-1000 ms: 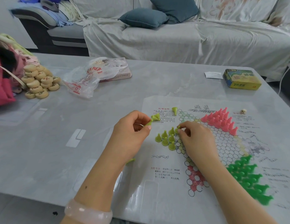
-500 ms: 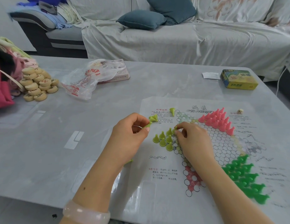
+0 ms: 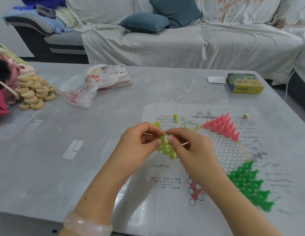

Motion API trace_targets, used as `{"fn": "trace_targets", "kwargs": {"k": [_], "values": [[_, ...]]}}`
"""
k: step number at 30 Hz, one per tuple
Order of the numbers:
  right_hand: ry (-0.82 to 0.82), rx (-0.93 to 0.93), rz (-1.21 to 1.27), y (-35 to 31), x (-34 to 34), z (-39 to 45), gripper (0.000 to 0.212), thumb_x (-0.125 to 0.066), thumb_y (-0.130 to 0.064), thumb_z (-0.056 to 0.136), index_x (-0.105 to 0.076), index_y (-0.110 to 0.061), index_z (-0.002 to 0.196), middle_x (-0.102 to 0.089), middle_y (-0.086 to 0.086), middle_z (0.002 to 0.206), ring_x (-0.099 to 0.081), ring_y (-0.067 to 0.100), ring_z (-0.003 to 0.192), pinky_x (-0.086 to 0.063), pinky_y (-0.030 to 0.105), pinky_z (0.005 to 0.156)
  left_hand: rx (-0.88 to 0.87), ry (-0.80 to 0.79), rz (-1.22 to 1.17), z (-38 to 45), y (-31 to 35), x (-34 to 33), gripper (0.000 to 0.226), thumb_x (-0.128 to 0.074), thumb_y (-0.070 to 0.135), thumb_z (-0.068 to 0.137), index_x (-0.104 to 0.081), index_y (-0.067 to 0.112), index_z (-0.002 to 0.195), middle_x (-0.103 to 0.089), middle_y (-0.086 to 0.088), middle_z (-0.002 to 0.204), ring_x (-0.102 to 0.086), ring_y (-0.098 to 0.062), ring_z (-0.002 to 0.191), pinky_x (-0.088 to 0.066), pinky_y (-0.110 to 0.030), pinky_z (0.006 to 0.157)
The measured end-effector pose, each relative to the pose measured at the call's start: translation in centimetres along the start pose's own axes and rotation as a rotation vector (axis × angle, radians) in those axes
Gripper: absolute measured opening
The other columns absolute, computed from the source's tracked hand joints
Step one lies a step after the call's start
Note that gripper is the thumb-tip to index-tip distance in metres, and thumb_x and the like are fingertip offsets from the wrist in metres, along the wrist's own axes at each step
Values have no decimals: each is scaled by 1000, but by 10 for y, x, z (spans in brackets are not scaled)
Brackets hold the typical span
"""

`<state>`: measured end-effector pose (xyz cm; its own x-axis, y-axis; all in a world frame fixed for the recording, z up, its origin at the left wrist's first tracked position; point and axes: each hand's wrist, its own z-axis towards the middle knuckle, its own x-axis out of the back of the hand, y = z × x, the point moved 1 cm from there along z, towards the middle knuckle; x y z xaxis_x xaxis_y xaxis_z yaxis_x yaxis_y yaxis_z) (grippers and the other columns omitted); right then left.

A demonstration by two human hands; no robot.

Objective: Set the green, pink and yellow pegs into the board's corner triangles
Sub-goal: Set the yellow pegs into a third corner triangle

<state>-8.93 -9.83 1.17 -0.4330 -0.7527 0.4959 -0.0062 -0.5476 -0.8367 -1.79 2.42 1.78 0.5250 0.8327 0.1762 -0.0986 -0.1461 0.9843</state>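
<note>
Both hands meet above the yellow pegs (image 3: 165,149): left hand (image 3: 139,147) pinches a peg (image 3: 161,137), right hand (image 3: 187,147) pinching its tip. Best pass it cleanly, then seat it upright in the board (image 3: 221,150) beside the others.

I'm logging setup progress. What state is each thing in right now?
Pink pegs: upright, filling their triangle.
Green pegs: filling their triangle.
Yellow pegs: partly placed.
Loose yellow peg: lying beside the grid.
Left hand: holding yellow pegs.
Right hand: pinching one.

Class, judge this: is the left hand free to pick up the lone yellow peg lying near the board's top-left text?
Probably not yet: the left hand already holds yellow pegs, though nothing blocks the path to the lone peg.
</note>
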Motion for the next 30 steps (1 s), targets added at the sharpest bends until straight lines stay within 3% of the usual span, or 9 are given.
{"fn": "trace_targets", "kwargs": {"k": [7,11,13,15,18,21,23,26,30], "values": [[-17,-51,195,4,-6,-1,13,-63,-16,82,-67,-28,86,-67,-10,80,-63,7,75,-53,27,70,-10,32,-50,-5,2,1,24,-65,-6,77,-51,13,74,-69,2,83,-70,-13,71,-56,-21,74],[-14,-36,207,4,-4,2,9,-63,-17,82,-64,-26,82,-66,-8,76,-61,3,72,-49,15,63,-10,83,-37,-11,7,14,17,-56,-3,84,-57,14,85,-67,0,97,-71,-17,78,-57,-25,74],[68,-63,204,8,2,6,7,-62,-18,83,-63,-25,83,-64,-10,75,-57,-1,70,-45,10,63,-4,188,112,-12,5,29,20,-54,2,87,-60,20,83,-67,3,88,-69,-20,78,-56,-31,72],[155,-98,192,15,9,10,6,-61,-21,84,-64,-22,89,-62,-12,75,-54,-5,70,-43,7,64,16,305,462,-13,-4,48,18,-55,9,87,-61,24,79,-64,6,81,-62,-15,74,-48,-24,66],[199,-144,146,22,15,10,8,-59,-22,85,-63,-21,91,-61,-13,76,-54,-5,68,-40,1,63,136,262,925,-17,-25,71,7,-56,23,86,-61,23,91,-62,-2,97,-55,-22,81,-41,-28,71],[176,-168,50,27,18,8,8,-58,-22,86,-62,-21,93,-61,-12,78,-55,-3,72,-41,1,61,276,176,966,-24,-36,78,32,-52,41,86,-57,22,111,-52,-2,104,-49,-20,93,-38,-29,78],[170,-175,2,28,20,7,10,-58,-22,86,-62,-21,94,-62,-11,79,-55,-2,74,-42,6,59,274,76,937,-30,-34,73,44,-50,52,83,-46,29,121,-43,2,110,-48,-17,93,-40,-30,81],[171,-182,-42,30,21,5,11,-57,-22,86,-62,-20,96,-62,-10,80,-55,-1,76,-40,9,63,275,-73,1051,-37,-35,51,65,-47,65,76,-29,32,129,-29,4,126,-49,-15,107,-45,-31,86],[142,-170,-92,31,18,3,11,-57,-23,86,-62,-21,96,-61,-12,80,-54,-5,75,-39,2,59,153,85,1397,-33,-42,25,59,-34,62,86,-30,16,122,-32,-6,125,-50,-22,101,-39,-27,65]]}}
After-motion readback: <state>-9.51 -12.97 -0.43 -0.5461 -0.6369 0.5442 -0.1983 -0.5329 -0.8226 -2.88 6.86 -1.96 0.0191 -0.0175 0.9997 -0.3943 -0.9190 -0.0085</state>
